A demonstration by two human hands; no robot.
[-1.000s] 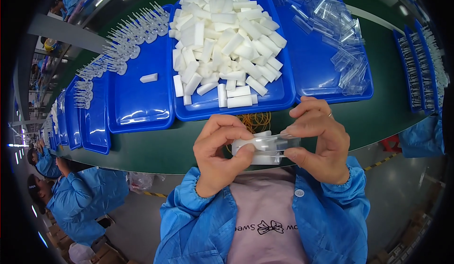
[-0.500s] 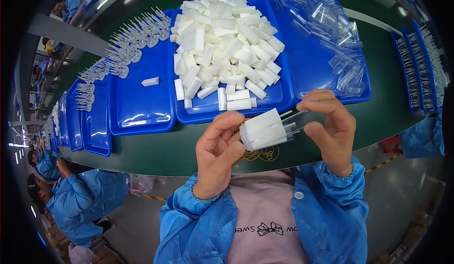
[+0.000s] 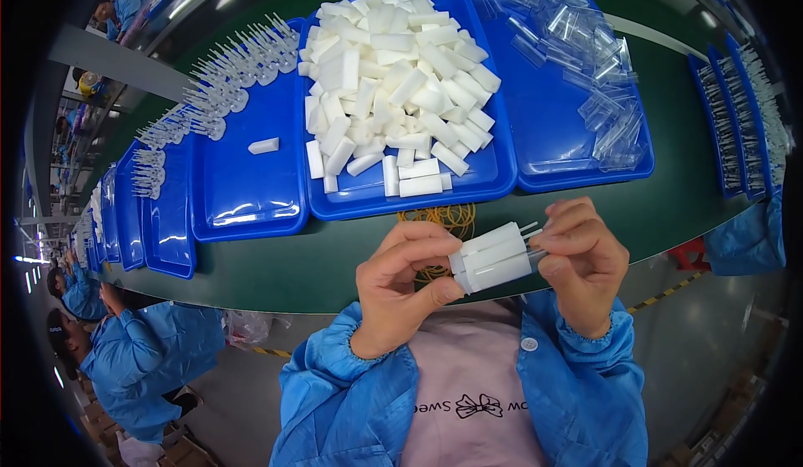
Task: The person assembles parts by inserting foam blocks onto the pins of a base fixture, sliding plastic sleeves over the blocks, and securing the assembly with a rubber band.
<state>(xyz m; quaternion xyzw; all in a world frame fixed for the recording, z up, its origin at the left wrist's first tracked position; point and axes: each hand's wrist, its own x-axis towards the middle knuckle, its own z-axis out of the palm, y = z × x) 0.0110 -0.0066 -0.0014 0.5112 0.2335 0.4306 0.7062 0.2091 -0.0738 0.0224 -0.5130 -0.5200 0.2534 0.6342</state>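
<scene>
Your table [image 3: 251,274] is green and runs across the view. On it, the middle tray [image 3: 410,204] stands straight ahead of you, with the right tray [image 3: 544,124] and the left tray [image 3: 242,195] beside it; all three are blue. The middle tray carries a heap of white blocks [image 3: 393,82]. Spiked parts [image 3: 238,69] stand in rows along the far side of the left tray. Clear pieces [image 3: 606,82] lie loosely piled, mostly toward the right side of the right tray.

Your left hand [image 3: 406,276] grips the base end of the assembly between thumb and fingers. Your right hand [image 3: 585,258] is narrow, thumb and fingertips drawn close at the rod ends; you cannot tell from this view whether it pinches anything. The assembly [image 3: 495,256] is between your hands over the table's near edge, tilted, white blocks side by side, thin rods projecting rightward. Yellowish bands [image 3: 439,216] lie coiled behind it. One lone block [image 3: 264,146] lies in the left tray.
</scene>
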